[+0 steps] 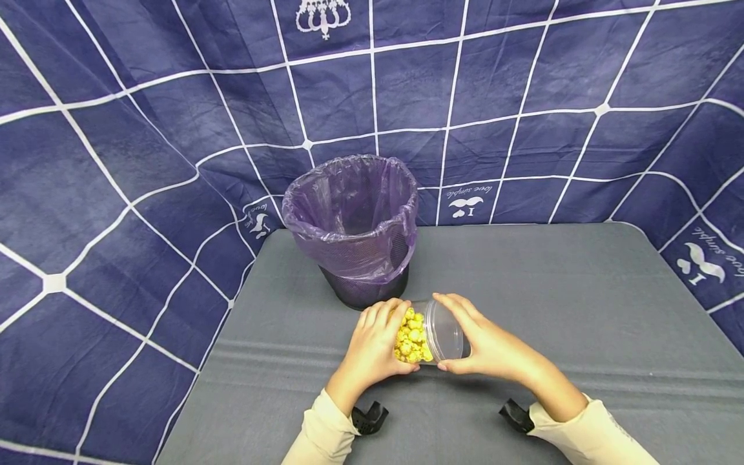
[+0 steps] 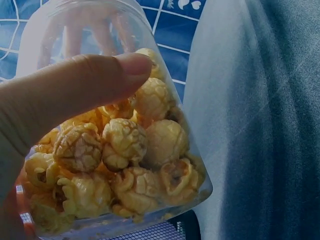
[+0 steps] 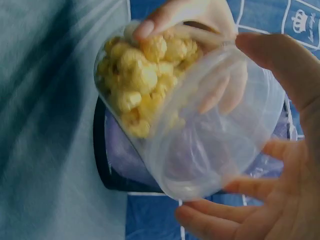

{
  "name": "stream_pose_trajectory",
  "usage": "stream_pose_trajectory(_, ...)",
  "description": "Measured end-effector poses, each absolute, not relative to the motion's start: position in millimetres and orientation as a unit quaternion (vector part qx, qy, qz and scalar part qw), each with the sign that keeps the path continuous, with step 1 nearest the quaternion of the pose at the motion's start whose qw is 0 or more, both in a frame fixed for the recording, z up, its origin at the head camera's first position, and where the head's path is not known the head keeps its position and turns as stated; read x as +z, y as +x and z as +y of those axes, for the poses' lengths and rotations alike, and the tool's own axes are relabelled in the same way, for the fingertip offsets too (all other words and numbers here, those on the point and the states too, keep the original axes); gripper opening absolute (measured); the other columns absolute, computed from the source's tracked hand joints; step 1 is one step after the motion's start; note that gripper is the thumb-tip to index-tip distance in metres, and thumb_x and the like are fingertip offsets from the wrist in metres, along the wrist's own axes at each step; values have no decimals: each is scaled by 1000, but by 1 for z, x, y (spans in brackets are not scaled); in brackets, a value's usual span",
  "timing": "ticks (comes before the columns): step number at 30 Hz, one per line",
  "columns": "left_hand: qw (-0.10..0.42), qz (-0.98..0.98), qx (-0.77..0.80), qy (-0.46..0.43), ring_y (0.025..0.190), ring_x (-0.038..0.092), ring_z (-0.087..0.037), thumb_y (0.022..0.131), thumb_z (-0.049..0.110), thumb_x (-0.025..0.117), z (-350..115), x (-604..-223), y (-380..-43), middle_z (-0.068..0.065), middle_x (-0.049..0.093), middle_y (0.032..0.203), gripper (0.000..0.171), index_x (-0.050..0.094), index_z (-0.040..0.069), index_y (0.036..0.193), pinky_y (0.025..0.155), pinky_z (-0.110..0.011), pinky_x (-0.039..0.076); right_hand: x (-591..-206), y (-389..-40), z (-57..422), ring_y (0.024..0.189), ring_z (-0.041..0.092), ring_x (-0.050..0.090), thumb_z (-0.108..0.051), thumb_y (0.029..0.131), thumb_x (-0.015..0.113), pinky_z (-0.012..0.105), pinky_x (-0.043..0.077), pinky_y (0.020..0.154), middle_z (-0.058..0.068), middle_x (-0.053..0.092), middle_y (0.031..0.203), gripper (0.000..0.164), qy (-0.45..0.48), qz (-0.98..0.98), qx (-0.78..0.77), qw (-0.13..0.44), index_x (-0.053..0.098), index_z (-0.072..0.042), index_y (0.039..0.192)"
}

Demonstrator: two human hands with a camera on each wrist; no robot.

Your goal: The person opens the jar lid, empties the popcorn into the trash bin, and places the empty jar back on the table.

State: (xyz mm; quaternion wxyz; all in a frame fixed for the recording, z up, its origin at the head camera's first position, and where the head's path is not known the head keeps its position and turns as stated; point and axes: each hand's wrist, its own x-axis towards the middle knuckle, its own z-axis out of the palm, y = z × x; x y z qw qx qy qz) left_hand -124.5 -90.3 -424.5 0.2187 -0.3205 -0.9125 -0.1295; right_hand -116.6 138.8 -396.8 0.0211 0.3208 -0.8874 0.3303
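A clear plastic jar (image 1: 416, 352) of yellow popcorn (image 1: 411, 334) lies tilted on its side between both hands, low in front of the bin. My left hand (image 1: 372, 345) grips the jar's body, thumb across the near side in the left wrist view and fingers behind. At the jar's right end sits a round, see-through lid (image 1: 449, 330). My right hand (image 1: 494, 342) holds this lid by its edge, thumb on one side and fingers spread along the other. In the right wrist view the popcorn (image 3: 140, 80) is gathered toward the base, away from the lid.
A black mesh bin (image 1: 363, 294) lined with a purple plastic bag (image 1: 349, 248) stands just behind the jar, to the left. Grey cloth (image 1: 552, 290) covers the tabletop. Blue curtains (image 1: 494, 84) with white grid lines hang at the back and both sides.
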Motion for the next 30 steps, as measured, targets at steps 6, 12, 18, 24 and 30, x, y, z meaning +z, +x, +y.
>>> stream_pose_trajectory(6, 203, -917, -125, -321, 107, 43, -24, 41, 53, 81, -92, -424, -124, -6, 46, 118, 105, 43, 9, 128, 90, -37, 33, -398, -119, 141, 126, 28, 30, -30, 56, 83, 46, 31, 97, 8, 25, 143, 109, 363, -887, 284, 30, 19, -15, 143)
stream_pose_trajectory(12, 199, -917, -136, -319, 107, 43, -24, 41, 53, 81, -92, -426, -123, -7, 46, 118, 104, 42, 9, 128, 91, -38, 33, -399, -116, 141, 125, 30, 30, -39, 61, 80, 45, 33, 95, 9, 17, 145, 110, 353, -886, 302, 15, 11, -16, 145)
stream_pose_trajectory(18, 214, -912, -148, -317, 106, 43, -25, 41, 53, 82, -91, -427, -123, -9, 45, 117, 104, 42, 9, 127, 90, -38, 34, -396, -110, 136, 120, 34, 36, -51, 75, 64, 49, 36, 92, 14, 21, 141, 95, 274, -895, 351, 20, 8, -19, 145)
stream_pose_trajectory(24, 223, -909, -148, -320, 106, 43, -25, 40, 52, 82, -91, -428, -123, -9, 45, 117, 104, 42, 8, 126, 90, -39, 34, -395, -108, 130, 115, 32, 43, -51, 78, 61, 48, 38, 89, 15, 32, 134, 86, 231, -908, 348, 15, 17, -16, 143)
stream_pose_trajectory(30, 229, -908, -146, -318, 105, 42, -24, 40, 51, 83, -91, -426, -124, -8, 45, 117, 103, 43, 10, 125, 88, -38, 34, -398, -110, 129, 114, 29, 44, -50, 75, 65, 47, 39, 89, 11, 34, 131, 85, 243, -899, 364, 30, 23, -16, 141)
